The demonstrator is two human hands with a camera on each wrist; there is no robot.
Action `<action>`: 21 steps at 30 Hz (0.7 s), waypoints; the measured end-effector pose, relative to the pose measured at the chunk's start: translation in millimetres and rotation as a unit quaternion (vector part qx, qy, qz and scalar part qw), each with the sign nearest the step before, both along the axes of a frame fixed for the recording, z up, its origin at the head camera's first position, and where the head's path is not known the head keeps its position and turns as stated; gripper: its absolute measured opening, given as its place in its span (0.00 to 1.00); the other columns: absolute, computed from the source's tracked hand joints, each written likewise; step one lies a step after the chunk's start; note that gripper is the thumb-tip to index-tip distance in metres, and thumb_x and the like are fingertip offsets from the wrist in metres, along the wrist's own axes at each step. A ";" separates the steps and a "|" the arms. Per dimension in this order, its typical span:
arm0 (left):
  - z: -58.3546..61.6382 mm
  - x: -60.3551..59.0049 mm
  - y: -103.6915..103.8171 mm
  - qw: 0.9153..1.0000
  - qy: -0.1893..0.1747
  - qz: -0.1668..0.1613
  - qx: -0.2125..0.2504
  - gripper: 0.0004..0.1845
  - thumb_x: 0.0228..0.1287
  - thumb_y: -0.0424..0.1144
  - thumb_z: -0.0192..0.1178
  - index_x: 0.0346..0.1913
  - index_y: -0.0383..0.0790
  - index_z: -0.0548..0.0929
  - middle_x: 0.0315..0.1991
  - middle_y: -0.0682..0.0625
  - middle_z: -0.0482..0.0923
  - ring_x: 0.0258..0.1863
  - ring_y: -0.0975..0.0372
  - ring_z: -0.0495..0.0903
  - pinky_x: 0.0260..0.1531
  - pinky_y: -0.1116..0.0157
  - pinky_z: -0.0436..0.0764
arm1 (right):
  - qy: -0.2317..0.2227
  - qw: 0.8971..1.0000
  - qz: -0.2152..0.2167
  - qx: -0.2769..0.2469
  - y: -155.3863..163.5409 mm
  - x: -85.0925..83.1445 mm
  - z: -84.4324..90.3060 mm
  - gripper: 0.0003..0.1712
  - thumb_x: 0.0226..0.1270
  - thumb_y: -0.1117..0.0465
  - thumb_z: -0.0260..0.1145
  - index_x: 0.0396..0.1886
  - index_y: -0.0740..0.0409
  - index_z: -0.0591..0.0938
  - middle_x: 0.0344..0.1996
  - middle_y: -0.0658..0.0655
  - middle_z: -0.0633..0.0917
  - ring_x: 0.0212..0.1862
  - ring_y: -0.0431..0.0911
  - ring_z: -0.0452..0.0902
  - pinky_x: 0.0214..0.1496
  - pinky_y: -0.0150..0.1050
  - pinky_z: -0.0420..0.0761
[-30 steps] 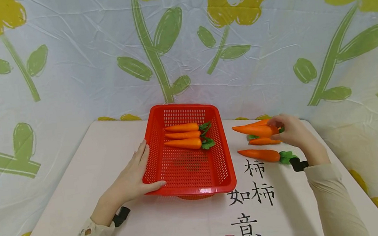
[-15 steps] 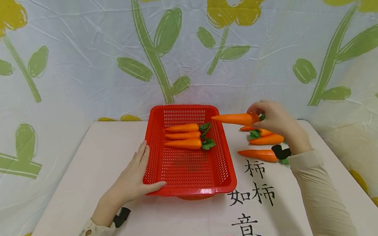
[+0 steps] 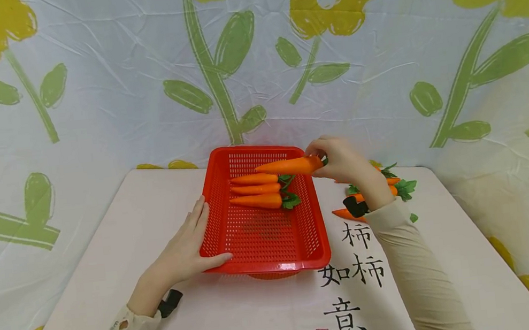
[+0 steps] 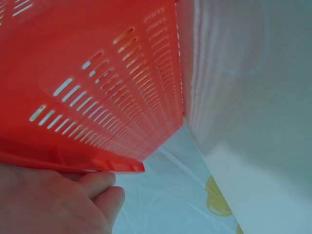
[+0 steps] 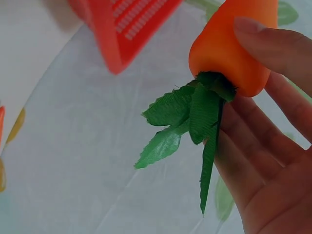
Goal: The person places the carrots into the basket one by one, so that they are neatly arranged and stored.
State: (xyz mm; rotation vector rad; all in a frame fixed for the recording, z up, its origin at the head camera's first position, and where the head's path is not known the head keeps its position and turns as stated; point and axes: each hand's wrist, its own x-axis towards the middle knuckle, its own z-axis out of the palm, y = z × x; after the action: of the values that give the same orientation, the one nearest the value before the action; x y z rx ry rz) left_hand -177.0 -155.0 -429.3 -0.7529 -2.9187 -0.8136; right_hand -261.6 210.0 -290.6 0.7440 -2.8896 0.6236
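Note:
My right hand [image 3: 341,161] pinches an orange carrot [image 3: 290,166] near its leafy end, its tip pointing left over the red plastic basket [image 3: 322,253]. In the right wrist view, the thumb lies on one side of the carrot [image 5: 234,48] and fingers on the other, with green cloth-like leaves [image 5: 195,112] hanging down. Three carrots [image 3: 256,202] lie side by side in the basket, leaves to the right. My left hand [image 3: 183,249] rests on the basket's left rim, fingers straight along it and thumb over the near corner. The left wrist view shows fingertips [image 4: 109,200] against the rim.
Several more carrots [image 3: 347,214] lie on the table right of the basket, partly hidden by the right forearm. Black characters [image 3: 343,318] mark the pale tabletop [image 3: 242,323]. A flower-printed cloth [image 3: 131,93] hangs behind the table.
My right hand has lifted a carrot from the right-hand group and carried it left to above the basket's far right part. The left hand and basket have stayed in place.

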 end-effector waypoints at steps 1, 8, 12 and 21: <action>0.0 -0.2 0.0 1.000 0.000 0.000 -0.001 0.68 0.52 0.73 0.62 0.78 0.30 0.39 0.80 0.42 0.30 0.77 0.47 0.42 0.72 0.45 0.55 | -0.004 1.000 0.006 -0.002 -5.5 -1.3 -1.2 0.20 0.52 0.70 0.76 0.47 0.62 0.84 0.42 0.60 0.82 0.45 0.55 0.76 0.49 0.49 0.79; 0.0 -1.1 0.8 1.000 -0.002 0.000 -0.004 0.68 0.52 0.74 0.62 0.78 0.31 0.39 0.80 0.43 0.31 0.78 0.48 0.42 0.72 0.46 0.54 | -0.036 0.999 0.034 -0.011 -38.8 -7.5 -13.7 0.19 0.49 0.72 0.77 0.43 0.64 0.84 0.35 0.59 0.82 0.40 0.54 0.75 0.44 0.46 0.78; 0.7 -1.1 0.8 1.000 -0.003 -0.001 -0.002 0.68 0.52 0.73 0.62 0.78 0.31 0.39 0.80 0.43 0.30 0.78 0.48 0.41 0.72 0.46 0.54 | -0.054 0.998 0.031 0.005 -53.2 -12.0 -23.1 0.18 0.48 0.69 0.79 0.41 0.62 0.85 0.33 0.57 0.82 0.38 0.53 0.75 0.42 0.45 0.78; 1.5 -1.0 -0.8 1.000 -0.003 -0.001 0.001 0.68 0.53 0.73 0.62 0.78 0.30 0.39 0.80 0.43 0.30 0.78 0.48 0.41 0.72 0.46 0.54 | -0.108 0.992 0.003 0.060 -79.3 -17.1 -45.1 0.18 0.48 0.69 0.75 0.42 0.59 0.85 0.33 0.57 0.82 0.35 0.50 0.73 0.35 0.40 0.78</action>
State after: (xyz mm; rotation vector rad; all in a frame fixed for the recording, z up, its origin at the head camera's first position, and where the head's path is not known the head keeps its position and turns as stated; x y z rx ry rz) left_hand -178.0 -155.8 -427.8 -0.7556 -2.9227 -0.8187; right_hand -278.7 130.7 -335.7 0.7427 -3.1485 0.5673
